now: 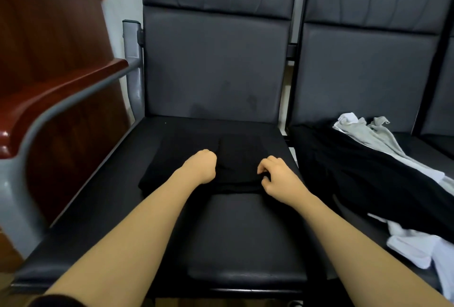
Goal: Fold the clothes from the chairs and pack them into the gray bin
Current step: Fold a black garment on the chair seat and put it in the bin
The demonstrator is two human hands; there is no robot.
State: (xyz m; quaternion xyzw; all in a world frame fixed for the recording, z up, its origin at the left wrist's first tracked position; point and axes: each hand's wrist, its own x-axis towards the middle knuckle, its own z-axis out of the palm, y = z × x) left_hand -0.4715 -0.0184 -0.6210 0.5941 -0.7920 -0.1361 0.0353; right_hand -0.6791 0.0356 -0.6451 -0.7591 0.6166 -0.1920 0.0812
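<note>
Both bare forearms reach up from the bottom of the frame to a black garment lying flat and partly folded at the centre, on the seat of the dark padded chair. On the garment's near edge, the left hand is curled into a fist with knuckles up; whether it actually grips cloth cannot be told, as its fingers are hidden. At the garment's lower right corner, the right hand pinches the hem between curled fingers and thumb. Right of centre, on the neighbouring chair seat, lies an unfolded heap: a black garment spread across a gray garment and a white garment, which pokes out at the lower right. At the left of the frame a gray metal armrest with a reddish wooden top curves beside a reddish-brown wooden panel.
</note>
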